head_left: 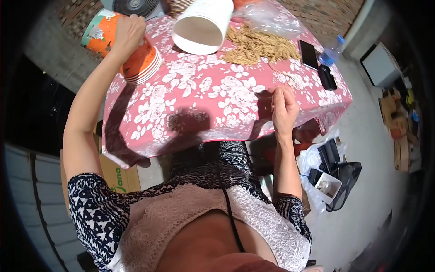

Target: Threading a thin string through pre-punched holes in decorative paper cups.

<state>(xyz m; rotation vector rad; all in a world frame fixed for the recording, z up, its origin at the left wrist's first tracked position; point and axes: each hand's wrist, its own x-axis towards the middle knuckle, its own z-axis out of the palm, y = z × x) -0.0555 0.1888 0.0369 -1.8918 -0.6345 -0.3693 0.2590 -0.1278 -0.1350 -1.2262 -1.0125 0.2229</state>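
Observation:
My left hand (128, 34) is closed in front of an orange bucket (136, 61) with a green end and a ribbed white rim. Its fingertips are hidden, so whether it grips the bucket or something small cannot be told. My right hand (285, 106) is raised near the front right of the table, with its fingers curled together. Anything pinched in it is too small to make out. A heap of tan, cord-like strands (260, 45) lies beyond that hand, and a thin loose strand (282, 73) trails from the heap.
A white bucket (204, 27) lies on its side on the pink floral tablecloth (181, 86). Behind the strands is a clear plastic bag (276, 20). A phone (308, 54), a black case (327, 78) and a water bottle (333, 51) sit at the right edge. Bags (324, 174) stand on the floor.

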